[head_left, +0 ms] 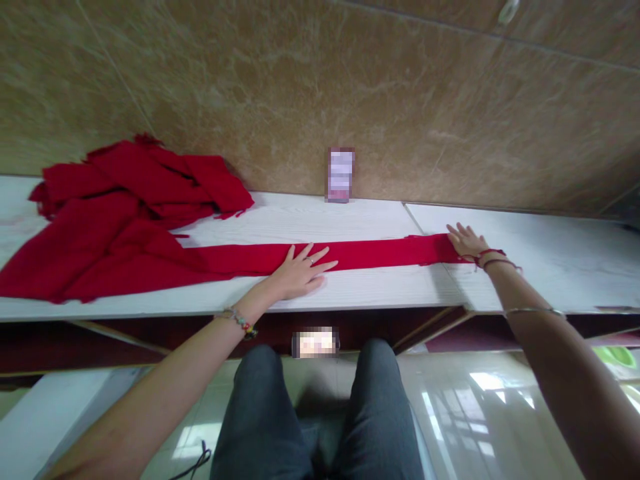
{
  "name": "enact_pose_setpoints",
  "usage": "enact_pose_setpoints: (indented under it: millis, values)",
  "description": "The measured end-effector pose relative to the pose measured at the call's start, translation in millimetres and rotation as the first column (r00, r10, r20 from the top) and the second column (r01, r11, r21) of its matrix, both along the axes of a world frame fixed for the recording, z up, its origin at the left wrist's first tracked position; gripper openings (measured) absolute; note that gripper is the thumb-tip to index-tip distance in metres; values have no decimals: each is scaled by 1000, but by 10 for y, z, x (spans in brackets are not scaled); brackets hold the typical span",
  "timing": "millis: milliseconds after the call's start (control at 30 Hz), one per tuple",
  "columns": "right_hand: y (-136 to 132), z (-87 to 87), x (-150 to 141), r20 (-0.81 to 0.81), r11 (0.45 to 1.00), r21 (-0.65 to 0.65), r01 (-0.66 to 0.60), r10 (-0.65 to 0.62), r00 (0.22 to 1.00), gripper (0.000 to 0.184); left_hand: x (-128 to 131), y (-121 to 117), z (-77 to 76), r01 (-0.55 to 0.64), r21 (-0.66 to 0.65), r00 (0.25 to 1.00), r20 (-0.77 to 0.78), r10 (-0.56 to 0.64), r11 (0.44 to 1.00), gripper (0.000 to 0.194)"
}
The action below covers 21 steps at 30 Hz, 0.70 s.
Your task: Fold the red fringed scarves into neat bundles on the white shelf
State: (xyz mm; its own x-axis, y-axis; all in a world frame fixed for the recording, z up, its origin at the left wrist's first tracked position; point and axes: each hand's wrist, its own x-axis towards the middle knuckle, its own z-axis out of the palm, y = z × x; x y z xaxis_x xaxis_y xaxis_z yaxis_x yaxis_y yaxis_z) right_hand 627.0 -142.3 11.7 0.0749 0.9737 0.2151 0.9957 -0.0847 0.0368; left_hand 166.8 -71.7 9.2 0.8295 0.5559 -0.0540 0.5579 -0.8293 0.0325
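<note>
A long red scarf lies along the white tabletop, its right part flattened into a narrow folded strip. My left hand rests on the middle of the strip, palm down with fingers spread. At the strip's right end, my right hand presses flat on the cloth, fingers apart. Toward the left the strip widens into a loose, unfolded stretch of red cloth. Behind that sits a crumpled heap of red fringed cloth; whether it is one piece with the strip I cannot tell.
A brown marbled tile wall rises behind the white table. A blurred-out phone-like object leans against it. Another blurred-out item is below the table's front edge, above my knees. A green basin stands at the lower right.
</note>
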Motion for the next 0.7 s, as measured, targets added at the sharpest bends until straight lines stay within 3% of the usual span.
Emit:
enact_pose_setpoints:
  millis: [33, 67, 200, 300, 400, 600, 700]
  values:
    - [19, 14, -200, -17, 993, -46, 110, -111, 994, 52, 1, -6, 11, 0, -4, 1000, -6, 0, 1000, 49]
    - [41, 24, -445, -15, 991, -98, 86, -88, 996, 54, 2, -11, 20, 0, -7, 1000, -10, 0, 1000, 49]
    - [149, 14, -1566, -23, 964, -144, -223, 222, 975, 51, -3, -14, 23, 2, 2, 1000, -8, -2, 1000, 49]
    - [229, -39, -2122, -30, 931, -169, -325, 325, 945, 51, -5, -10, 6, -3, 11, 1000, -5, 3, 1000, 49]
    - [272, -115, -2281, -40, 931, -160, -328, 325, 945, 51, -3, -7, -9, -13, 6, 1000, -7, 13, 1000, 49]
    - [280, -211, -2194, -85, 941, -57, -333, 328, 941, 48, -21, 0, -27, -2, 5, 1000, 25, 2, 1000, 47]
    - [284, -221, -2198, -100, 945, -36, -324, 319, 942, 47, -33, -25, -28, -61, 20, 994, 92, 59, 998, 46]
